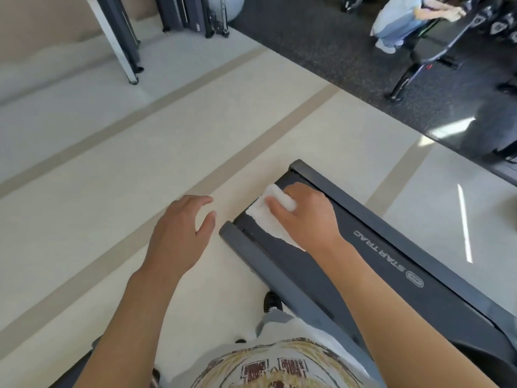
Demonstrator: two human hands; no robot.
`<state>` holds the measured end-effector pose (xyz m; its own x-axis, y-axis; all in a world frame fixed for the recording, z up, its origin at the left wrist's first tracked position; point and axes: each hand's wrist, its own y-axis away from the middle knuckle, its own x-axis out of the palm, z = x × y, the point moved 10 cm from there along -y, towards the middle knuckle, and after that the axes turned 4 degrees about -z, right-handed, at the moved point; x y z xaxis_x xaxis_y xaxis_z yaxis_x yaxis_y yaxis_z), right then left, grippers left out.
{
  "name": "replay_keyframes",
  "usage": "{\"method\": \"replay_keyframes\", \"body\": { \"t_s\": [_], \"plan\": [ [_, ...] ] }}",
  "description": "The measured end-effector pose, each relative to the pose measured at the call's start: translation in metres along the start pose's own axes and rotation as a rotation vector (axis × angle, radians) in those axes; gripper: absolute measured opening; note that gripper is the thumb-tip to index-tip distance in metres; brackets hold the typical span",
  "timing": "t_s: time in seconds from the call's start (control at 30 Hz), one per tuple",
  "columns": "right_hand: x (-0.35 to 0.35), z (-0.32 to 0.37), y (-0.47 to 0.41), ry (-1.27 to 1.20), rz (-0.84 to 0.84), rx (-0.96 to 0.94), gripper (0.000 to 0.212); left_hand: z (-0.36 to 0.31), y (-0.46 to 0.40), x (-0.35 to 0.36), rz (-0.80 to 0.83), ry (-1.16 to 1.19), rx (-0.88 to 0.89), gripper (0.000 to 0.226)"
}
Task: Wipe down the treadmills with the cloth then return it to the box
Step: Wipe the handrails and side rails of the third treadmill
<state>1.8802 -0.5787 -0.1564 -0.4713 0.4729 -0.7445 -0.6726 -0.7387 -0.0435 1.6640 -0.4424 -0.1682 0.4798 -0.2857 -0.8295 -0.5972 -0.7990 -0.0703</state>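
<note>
A dark grey treadmill (pixel 372 264) runs from lower right toward the centre, its belt marked STAR TRAC. A white cloth (pixel 265 217) lies on the far end of the belt. My right hand (pixel 305 217) grips the cloth, fingers curled round its bunched top, and presses it onto the belt. My left hand (pixel 181 233) hovers over the pale floor left of the treadmill's end, fingers relaxed and holding nothing. No box is in view.
Pale floor with tan stripes (pixel 140 163) spreads to the left and ahead. Black gym machines (pixel 193 15) stand at the back. On dark rubber flooring (pixel 335 57), a person (pixel 397 21) crouches by a bench (pixel 428 51) at upper right. My shoe (pixel 272 301) sits beside the treadmill rail.
</note>
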Motion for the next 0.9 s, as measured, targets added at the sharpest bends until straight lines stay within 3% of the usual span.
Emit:
{"method": "replay_keyframes", "body": {
  "t_s": [0.43,0.9],
  "plan": [
    [0.000,0.005,-0.142,-0.019,0.058,-0.052,0.043,-0.028,-0.107,-0.012,-0.089,-0.029,-0.040,0.033],
    [0.071,0.054,-0.255,-0.091,-0.018,0.070,0.043,0.051,-0.264,-0.045,-0.073,0.042,0.077,0.032]
  ]
}}
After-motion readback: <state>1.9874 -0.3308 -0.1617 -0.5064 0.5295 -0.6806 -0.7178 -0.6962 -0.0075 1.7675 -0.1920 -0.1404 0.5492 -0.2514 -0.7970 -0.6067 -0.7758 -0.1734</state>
